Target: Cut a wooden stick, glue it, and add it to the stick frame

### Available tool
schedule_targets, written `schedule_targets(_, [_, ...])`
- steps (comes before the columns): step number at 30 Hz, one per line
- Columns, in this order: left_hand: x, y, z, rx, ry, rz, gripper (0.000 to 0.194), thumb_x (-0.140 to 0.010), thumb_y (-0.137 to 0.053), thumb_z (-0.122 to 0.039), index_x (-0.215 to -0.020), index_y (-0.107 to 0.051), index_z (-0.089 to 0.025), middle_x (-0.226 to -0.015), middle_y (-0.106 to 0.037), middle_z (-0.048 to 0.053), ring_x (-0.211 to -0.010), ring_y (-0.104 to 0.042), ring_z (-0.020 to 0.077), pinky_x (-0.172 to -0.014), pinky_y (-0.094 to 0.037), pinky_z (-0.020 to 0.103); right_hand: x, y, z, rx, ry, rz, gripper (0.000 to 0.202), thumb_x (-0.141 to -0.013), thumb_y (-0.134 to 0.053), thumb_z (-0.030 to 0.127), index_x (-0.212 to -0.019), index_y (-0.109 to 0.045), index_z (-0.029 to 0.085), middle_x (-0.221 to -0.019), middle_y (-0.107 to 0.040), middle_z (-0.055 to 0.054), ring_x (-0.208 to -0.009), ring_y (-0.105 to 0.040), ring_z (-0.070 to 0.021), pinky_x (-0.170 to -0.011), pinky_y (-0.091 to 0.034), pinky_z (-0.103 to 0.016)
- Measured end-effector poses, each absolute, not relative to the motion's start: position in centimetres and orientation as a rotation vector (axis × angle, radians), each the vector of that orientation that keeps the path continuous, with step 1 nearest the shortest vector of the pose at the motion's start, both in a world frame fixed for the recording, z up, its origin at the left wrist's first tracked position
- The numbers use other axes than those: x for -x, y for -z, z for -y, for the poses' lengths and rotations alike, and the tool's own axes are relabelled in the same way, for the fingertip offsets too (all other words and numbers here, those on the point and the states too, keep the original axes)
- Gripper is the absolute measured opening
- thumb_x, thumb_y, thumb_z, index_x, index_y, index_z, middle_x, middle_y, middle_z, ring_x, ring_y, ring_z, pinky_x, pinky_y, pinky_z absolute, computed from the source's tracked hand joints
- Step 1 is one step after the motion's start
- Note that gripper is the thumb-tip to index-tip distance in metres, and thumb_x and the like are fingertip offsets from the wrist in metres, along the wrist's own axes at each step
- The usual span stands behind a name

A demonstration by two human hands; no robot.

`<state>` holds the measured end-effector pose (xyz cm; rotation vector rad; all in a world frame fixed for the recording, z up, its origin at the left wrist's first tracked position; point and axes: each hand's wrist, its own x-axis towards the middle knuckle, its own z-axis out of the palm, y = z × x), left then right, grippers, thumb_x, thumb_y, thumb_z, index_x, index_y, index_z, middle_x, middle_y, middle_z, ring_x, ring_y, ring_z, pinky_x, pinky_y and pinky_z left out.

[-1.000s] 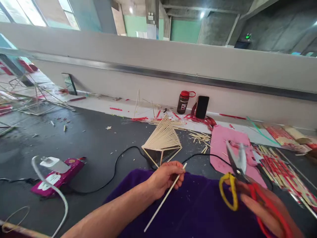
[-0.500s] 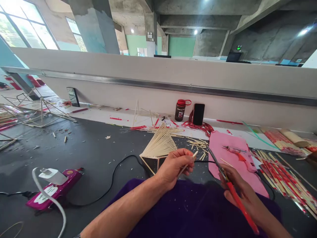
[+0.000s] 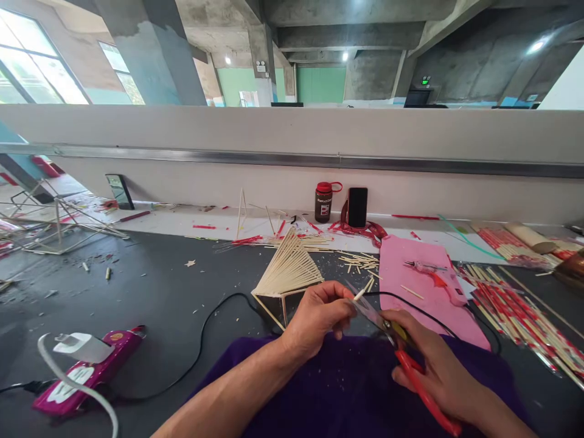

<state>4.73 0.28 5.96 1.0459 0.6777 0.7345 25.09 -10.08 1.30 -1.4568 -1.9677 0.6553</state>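
Thin pale stick (image 3: 361,294) between blades of red-handled scissors (image 3: 401,350).

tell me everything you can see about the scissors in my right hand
The scissors have red handles with a bit of yellow near the pivot and pale metal blades. The right hand grips the handles above the purple cloth. The blades point up and left toward the thin pale stick pinched in the left hand, meeting it near its tip. Motion blur hides whether the blades are closed.
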Motion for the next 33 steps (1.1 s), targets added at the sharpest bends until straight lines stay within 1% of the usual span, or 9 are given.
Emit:
schedule_targets(2, [-4.8,-6.1,-0.2,-1.052,-0.735,-0.679,0.011,-0.060,-0.066,-0.020,-0.064,-0.057,-0.015,-0.050,-0.052,-0.004,-0.040,-0.044,0.0061,-0.034,-0.035,0.015,-25.0,-1.5,10.2,1.434,-0.645,1.968,0.064,-0.077,-0.061,0.019,-0.132,-0.031,0.031,-0.112,-0.054,-0.003,-0.076,-0.052,-0.0143,-0.070,-0.045,-0.026])
schedule_targets(6, [-4.8,-6.1,0.0,-1.068,-0.728,-0.691,0.012,-0.060,-0.066,-0.020,-0.063,-0.055,-0.015,-0.050,-0.053,-0.004,-0.039,-0.044,0.0055,-0.034,-0.036,0.015,-24.9,-2.1,10.4,1.410,-0.649,1.973,0.062,-0.078,-0.062,0.022,-0.132,-0.033,0.030,-0.108,-0.055,-0.003,-0.079,-0.053,-0.0154,-0.071,-0.044,-0.027])
schedule_targets(9, [-4.8,-5.8,0.2,-1.091,-0.718,-0.695,0.012,-0.058,-0.065,-0.018,-0.063,-0.055,-0.015,-0.049,-0.053,-0.004,-0.039,-0.045,0.0054,-0.035,-0.036,0.015,-25.0,-2.3,10.4,1.391,-0.651,1.983,0.063,-0.078,-0.064,0.024,-0.133,-0.034,0.029,-0.111,-0.055,-0.005,-0.085,-0.054,-0.0175,-0.075,-0.044,-0.030])
schedule_targets(13, [-4.8,-5.5,0.6,-1.120,-0.714,-0.704,0.012,-0.056,-0.065,-0.017,-0.063,-0.055,-0.015,-0.046,-0.052,-0.005,-0.038,-0.044,0.0052,-0.036,-0.036,0.015,-24.9,-2.5,10.3,1.368,-0.593,2.014,0.069,-0.077,-0.066,0.027,-0.137,-0.033,0.029,-0.109,-0.056,-0.005,-0.082,-0.054,-0.0170,-0.071,-0.044,-0.029])
schedule_targets(18, [-4.9,-5.6,1.0,-1.150,-0.736,-0.751,0.012,-0.057,-0.064,-0.015,-0.065,-0.056,-0.015,-0.046,-0.053,-0.004,-0.039,-0.045,0.0059,-0.037,-0.036,0.015,-24.7,-2.9,10.3,1.335,-0.577,2.022,0.071,-0.077,-0.066,0.025,-0.139,-0.033,0.027,-0.106,-0.055,-0.006,-0.086,-0.055,-0.0187,-0.074,-0.044,-0.031])
schedule_targets(21, [-4.9,-5.7,1.1,-1.161,-0.744,-0.768,0.012,-0.057,-0.064,-0.016,-0.066,-0.057,-0.015,-0.046,-0.053,-0.004,-0.038,-0.043,0.0058,-0.036,-0.036,0.015,-24.6,-3.0,10.4,1.315,-0.570,2.020,0.070,-0.077,-0.066,0.024,-0.139,-0.033,0.027,-0.108,-0.055,-0.007,-0.088,-0.055,-0.0193,-0.076,-0.045,-0.031])
schedule_targets(24, [-4.9,-5.6,1.1,-1.172,-0.741,-0.774,0.012,-0.057,-0.064,-0.015,-0.066,-0.057,-0.015,-0.045,-0.054,-0.004,-0.037,-0.043,0.0058,-0.036,-0.037,0.016,-24.7,-2.9,10.5,1.305,-0.572,2.029,0.070,-0.077,-0.066,0.022,-0.139,-0.034,0.027,-0.111,-0.054,-0.008,-0.094,-0.055,-0.0200,-0.081,-0.045,-0.033])
schedule_targets(28, [-5.0,-5.4,1.1,-1.189,-0.739,-0.765,0.010,-0.058,-0.063,-0.014,-0.065,-0.056,-0.015,-0.047,-0.054,-0.004,-0.038,-0.043,0.0056,-0.037,-0.038,0.016,-24.7,-2.5,10.2,1.312,-0.562,2.006,0.073,-0.073,-0.069,0.021,-0.138,-0.037,0.026,-0.111,-0.056,-0.008,-0.094,-0.056,-0.0200,-0.082,-0.046,-0.032])
schedule_targets(33, [-5.1,-5.1,1.1,-1.194,-0.727,-0.779,0.013,-0.060,-0.066,-0.017,-0.068,-0.056,-0.014,-0.049,-0.055,-0.003,-0.038,-0.043,0.0053,-0.038,-0.038,0.016,-24.7,-1.9,9.9,1.320,-0.537,1.942,0.056,-0.080,-0.054,0.012,-0.133,-0.044,0.025,-0.104,-0.061,-0.006,-0.086,-0.058,-0.0164,-0.077,-0.048,-0.029])
